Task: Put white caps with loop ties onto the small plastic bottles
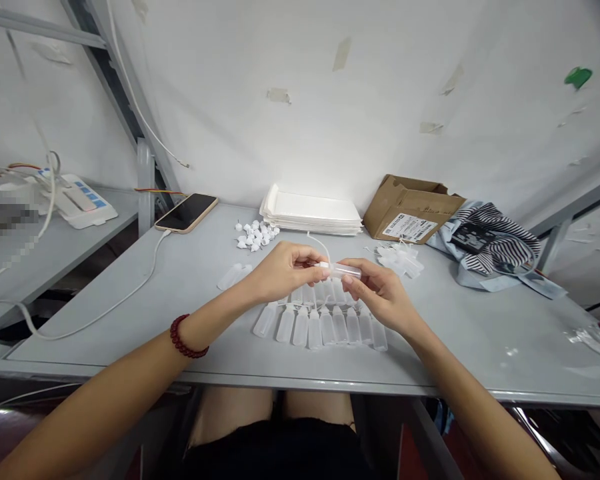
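My left hand (295,267) pinches the white cap end of a small translucent plastic bottle (347,270). A thin white strap or tube (321,240) curves up from that end. My right hand (380,290) is closed round the other end of the bottle, which lies sideways between both hands above the table. Below them lie rows of similar bottles (327,327), the back row partly hidden by my hands. Two more translucent bottles (234,275) rest left of my left wrist. Behind it sits a pile of small white caps (255,235).
White stacked trays or envelopes (315,210) lie by the wall beside an open cardboard box (410,207). Flat translucent pieces (401,259) lie before the box. A striped cloth bundle (490,243) is at right. A phone (187,212) with a white cable (145,277) lies at left.
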